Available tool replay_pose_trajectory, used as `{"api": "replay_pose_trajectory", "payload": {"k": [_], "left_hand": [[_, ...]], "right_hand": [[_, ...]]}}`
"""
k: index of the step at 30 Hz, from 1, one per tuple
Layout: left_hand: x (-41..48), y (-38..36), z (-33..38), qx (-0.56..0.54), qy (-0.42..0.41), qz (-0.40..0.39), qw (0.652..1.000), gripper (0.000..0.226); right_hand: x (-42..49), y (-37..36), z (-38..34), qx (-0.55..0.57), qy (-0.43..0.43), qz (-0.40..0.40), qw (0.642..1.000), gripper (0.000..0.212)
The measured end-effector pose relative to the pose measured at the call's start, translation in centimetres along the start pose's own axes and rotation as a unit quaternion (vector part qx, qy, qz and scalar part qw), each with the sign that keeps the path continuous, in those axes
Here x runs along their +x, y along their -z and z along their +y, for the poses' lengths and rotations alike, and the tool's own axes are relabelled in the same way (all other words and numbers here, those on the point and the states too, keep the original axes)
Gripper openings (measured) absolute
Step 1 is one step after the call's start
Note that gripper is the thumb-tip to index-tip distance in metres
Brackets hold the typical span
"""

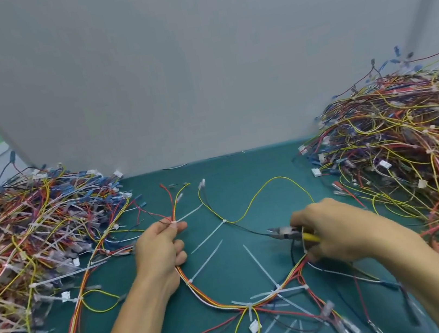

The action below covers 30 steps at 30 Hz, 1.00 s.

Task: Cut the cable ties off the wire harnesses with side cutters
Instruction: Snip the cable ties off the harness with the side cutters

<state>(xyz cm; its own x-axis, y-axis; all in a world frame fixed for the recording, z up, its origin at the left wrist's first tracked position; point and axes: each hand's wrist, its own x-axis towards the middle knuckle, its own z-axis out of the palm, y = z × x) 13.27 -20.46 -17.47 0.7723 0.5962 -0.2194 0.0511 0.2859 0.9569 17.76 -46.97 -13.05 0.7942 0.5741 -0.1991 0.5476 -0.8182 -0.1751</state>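
Orange, red, yellow and white wires make up the harness (219, 304) lying mid-mat on the green mat (242, 174). It sags in a U, from the left hand (159, 249) toward the near edge, then back up under the right hand (333, 232). Left hand: thumb and forefinger pinch the bundle at a white cable tie (173, 224), whose tail sticks out to the far right; the remaining fingers curl round the wires just below. Right hand: closed round the side cutters (285, 233), a yellow handle showing between the fingers, nose pointing left with its tip at a thin black wire (251, 231). Whether the jaws are parted cannot be told. A second tie (223, 222) sits where that black wire meets a yellow loop (277, 179), between the two hands and slightly farther off. More ties (276, 289) clamp the harness along its near bend. Loose white strips (209, 259) lie scattered on the mat between the hands and nearer the camera. A tangled left pile (31, 231) of wires and connectors fills the left side; a taller right pile (410, 155) fills the right. A grey panel (184, 71) stands upright along the mat's far edge.
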Motion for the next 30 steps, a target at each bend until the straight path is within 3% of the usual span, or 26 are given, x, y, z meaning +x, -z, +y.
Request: {"api": "replay_pose_trajectory", "payload": {"k": [7,13,15,18,21,23,27,30], "left_hand": [[0.5,0.5,1.1,-0.121,0.003,0.004,0.993,0.023],[1.3,1.2,1.8,-0.183,-0.034,0.063,0.98,0.023],[1.3,1.1,1.5,-0.135,-0.043,0.075,0.987,0.024],[1.1,1.1,1.1,-0.019,-0.042,0.054,0.997,0.023],[0.7,1.2,1.0,0.04,-0.03,0.005,0.999,0.019],[0.6,1.3,1.1,0.042,-0.032,-0.01,0.999,0.017],[0.8,1.5,1.6,-0.008,-0.032,-0.01,0.999,0.013],[1.0,1.7,1.7,-0.027,-0.021,0.004,0.999,0.014]], "right_hand": [[0.3,-0.5,0.8,0.031,0.041,0.028,0.998,0.023],[0.9,0.0,1.7,0.079,-0.03,0.221,0.972,0.026],[1.2,-0.8,1.4,0.024,-0.057,0.202,0.977,0.02],[1.0,-1.0,1.1,0.021,-0.02,0.054,0.998,0.026],[0.4,-0.2,0.7,0.033,0.029,-0.074,0.996,0.025],[0.3,-0.1,0.4,0.052,0.049,-0.067,0.995,0.022],[0.4,0.3,1.3,0.146,0.022,0.064,0.987,0.02],[0.4,0.2,1.8,0.203,-0.002,0.077,0.976,0.018]]}}
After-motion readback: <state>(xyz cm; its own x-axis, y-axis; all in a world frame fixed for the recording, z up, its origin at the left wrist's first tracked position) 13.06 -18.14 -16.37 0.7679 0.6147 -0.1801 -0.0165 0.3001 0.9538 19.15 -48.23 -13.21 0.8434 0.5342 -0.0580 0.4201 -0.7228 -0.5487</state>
